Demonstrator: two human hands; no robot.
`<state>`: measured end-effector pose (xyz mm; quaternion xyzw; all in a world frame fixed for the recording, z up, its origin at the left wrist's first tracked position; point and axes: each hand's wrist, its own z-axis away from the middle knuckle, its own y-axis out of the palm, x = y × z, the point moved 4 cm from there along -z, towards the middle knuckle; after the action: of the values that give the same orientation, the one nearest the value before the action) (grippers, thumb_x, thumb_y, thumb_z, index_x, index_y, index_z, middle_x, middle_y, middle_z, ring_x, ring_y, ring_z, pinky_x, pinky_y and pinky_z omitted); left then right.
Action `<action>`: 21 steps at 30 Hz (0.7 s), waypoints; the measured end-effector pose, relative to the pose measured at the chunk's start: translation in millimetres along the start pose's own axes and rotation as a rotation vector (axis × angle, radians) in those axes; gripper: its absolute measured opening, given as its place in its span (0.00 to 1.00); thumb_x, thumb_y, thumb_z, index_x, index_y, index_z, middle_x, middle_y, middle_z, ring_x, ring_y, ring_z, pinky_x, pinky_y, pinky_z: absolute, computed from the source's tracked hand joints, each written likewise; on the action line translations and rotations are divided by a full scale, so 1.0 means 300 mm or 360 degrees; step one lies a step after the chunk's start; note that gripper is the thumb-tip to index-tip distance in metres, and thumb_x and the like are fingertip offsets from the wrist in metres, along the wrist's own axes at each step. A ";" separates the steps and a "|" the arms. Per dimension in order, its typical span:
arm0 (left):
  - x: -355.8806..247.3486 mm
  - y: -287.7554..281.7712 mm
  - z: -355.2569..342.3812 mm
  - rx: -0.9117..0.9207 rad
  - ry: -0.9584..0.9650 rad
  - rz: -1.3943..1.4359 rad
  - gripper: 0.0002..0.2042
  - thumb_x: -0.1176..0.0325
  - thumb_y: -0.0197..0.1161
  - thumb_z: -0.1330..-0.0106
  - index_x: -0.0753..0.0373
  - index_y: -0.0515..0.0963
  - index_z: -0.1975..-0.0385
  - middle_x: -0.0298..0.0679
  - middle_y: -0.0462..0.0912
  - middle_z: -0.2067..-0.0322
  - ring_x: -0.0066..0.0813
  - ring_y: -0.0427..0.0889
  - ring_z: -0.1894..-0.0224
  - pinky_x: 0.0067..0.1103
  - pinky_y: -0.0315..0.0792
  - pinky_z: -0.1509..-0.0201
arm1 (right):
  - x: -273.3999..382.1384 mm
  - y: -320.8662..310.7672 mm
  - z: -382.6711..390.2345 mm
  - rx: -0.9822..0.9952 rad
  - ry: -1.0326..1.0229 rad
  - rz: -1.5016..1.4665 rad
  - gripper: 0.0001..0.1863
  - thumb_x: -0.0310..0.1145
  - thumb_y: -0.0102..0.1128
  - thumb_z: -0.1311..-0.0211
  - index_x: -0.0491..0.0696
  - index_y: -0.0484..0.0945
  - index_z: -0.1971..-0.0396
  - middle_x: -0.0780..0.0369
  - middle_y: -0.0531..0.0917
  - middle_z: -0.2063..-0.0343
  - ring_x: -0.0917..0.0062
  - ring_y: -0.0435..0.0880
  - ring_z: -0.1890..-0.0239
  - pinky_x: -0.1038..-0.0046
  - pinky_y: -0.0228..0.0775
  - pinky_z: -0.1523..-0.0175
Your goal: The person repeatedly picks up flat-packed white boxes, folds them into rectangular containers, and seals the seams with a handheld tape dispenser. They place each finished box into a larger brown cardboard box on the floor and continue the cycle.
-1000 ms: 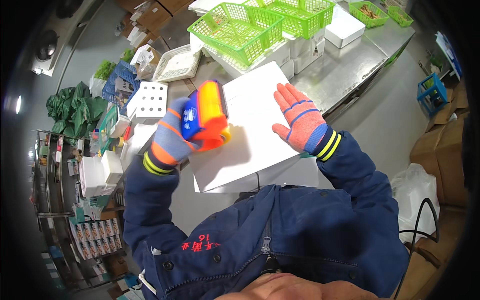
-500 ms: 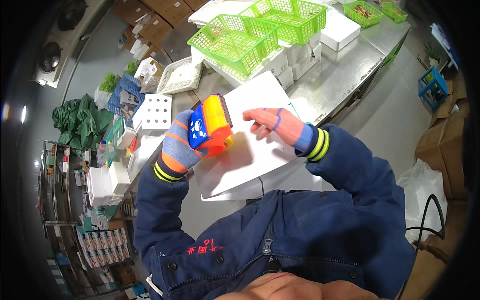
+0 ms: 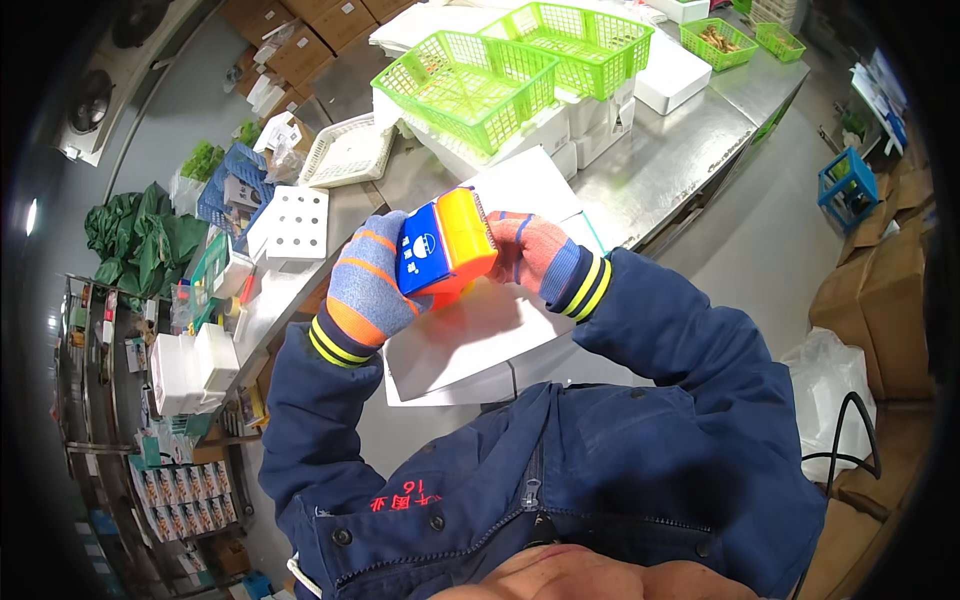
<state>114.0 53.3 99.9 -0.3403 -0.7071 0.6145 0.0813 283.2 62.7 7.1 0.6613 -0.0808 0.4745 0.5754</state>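
My left hand (image 3: 368, 282), in a grey and orange striped knit glove, is wrapped round a blue, yellow and orange tape dispenser (image 3: 448, 242). The dispenser is held tilted above a white foam box (image 3: 455, 355), its toothed edge facing right. My right hand (image 3: 535, 250), in an orange and blue glove, is at that edge with its fingers curled in against it. Whatever is between those fingertips is hidden. The box's broad white top lies under both hands.
Two green plastic baskets (image 3: 470, 85) rest on white boxes beyond my hands, on a steel table (image 3: 690, 150). A white basket (image 3: 348, 150), a blue basket (image 3: 228, 205) and a white board with holes (image 3: 298, 222) are at the left. Brown cartons (image 3: 865, 310) stand at the right.
My right hand has moved left onto the dispenser's toothed edge, and its stretched fingers have curled in. The dispenser has shifted slightly right and turned in my left hand.
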 end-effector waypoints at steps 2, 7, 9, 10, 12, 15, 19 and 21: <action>-0.019 -0.006 -0.011 0.0020 0.0036 0.0118 0.39 0.67 0.74 0.66 0.66 0.63 0.50 0.46 0.72 0.61 0.40 0.74 0.57 0.28 0.68 0.50 | 0.005 -0.012 -0.005 0.0061 -0.0074 0.0082 0.08 0.35 0.46 0.39 0.49 0.74 0.67 0.67 0.76 0.74 0.84 0.74 0.73 0.78 0.68 0.66; 0.055 0.024 -0.007 0.0190 -0.0144 0.1094 0.40 0.68 0.75 0.67 0.65 0.62 0.49 0.42 0.72 0.56 0.28 0.72 0.53 0.25 0.67 0.47 | 0.071 -0.038 0.021 -0.0554 -0.0325 -0.0415 0.08 0.32 0.46 0.46 0.46 0.69 0.81 0.67 0.66 0.86 0.85 0.61 0.85 0.84 0.56 0.78; 0.057 0.046 -0.016 0.0217 -0.0065 0.1189 0.40 0.69 0.74 0.67 0.66 0.62 0.49 0.42 0.72 0.56 0.29 0.72 0.53 0.25 0.67 0.48 | 0.096 -0.081 0.047 -0.0402 -0.0458 -0.0159 0.08 0.31 0.46 0.47 0.45 0.68 0.81 0.67 0.65 0.84 0.85 0.61 0.84 0.85 0.54 0.79; 0.040 0.032 -0.034 0.0253 -0.0014 0.1042 0.39 0.69 0.73 0.67 0.66 0.62 0.48 0.43 0.72 0.57 0.31 0.73 0.53 0.26 0.68 0.48 | 0.107 -0.090 0.056 -0.0514 -0.0440 -0.0298 0.07 0.30 0.46 0.47 0.46 0.69 0.81 0.66 0.65 0.84 0.84 0.61 0.83 0.84 0.53 0.79; 0.029 0.036 -0.063 0.0284 0.0050 0.0948 0.40 0.69 0.73 0.67 0.67 0.63 0.48 0.44 0.73 0.57 0.32 0.74 0.53 0.26 0.68 0.48 | 0.139 -0.157 0.075 -0.0454 -0.0573 -0.0346 0.06 0.29 0.46 0.47 0.45 0.68 0.81 0.66 0.66 0.84 0.84 0.61 0.84 0.83 0.53 0.78; -0.020 0.048 -0.128 0.0389 0.0090 0.0872 0.41 0.67 0.73 0.66 0.68 0.62 0.46 0.47 0.73 0.56 0.35 0.74 0.52 0.26 0.68 0.47 | 0.188 -0.286 0.143 -0.0480 -0.0708 -0.0107 0.06 0.28 0.44 0.45 0.45 0.67 0.79 0.67 0.64 0.83 0.84 0.60 0.83 0.83 0.53 0.78; -0.074 0.079 -0.183 0.0571 0.0087 0.0738 0.45 0.61 0.74 0.65 0.66 0.59 0.43 0.45 0.71 0.51 0.33 0.71 0.49 0.27 0.64 0.43 | 0.172 -0.455 0.182 -0.0801 -0.0620 -0.0296 0.07 0.29 0.44 0.47 0.46 0.64 0.82 0.67 0.62 0.85 0.85 0.57 0.85 0.83 0.49 0.81; -0.098 0.101 -0.227 0.0596 0.0123 0.0748 0.45 0.61 0.74 0.65 0.66 0.59 0.43 0.45 0.70 0.51 0.34 0.71 0.49 0.27 0.64 0.43 | 0.139 -0.539 0.177 -0.0833 -0.0489 -0.0275 0.07 0.29 0.46 0.48 0.46 0.65 0.84 0.69 0.61 0.88 0.86 0.56 0.87 0.82 0.47 0.82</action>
<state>184.0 92.3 96.7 -0.4968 -0.4797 0.7228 0.0250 439.7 89.0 -67.4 0.5591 -0.2297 0.2815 0.7452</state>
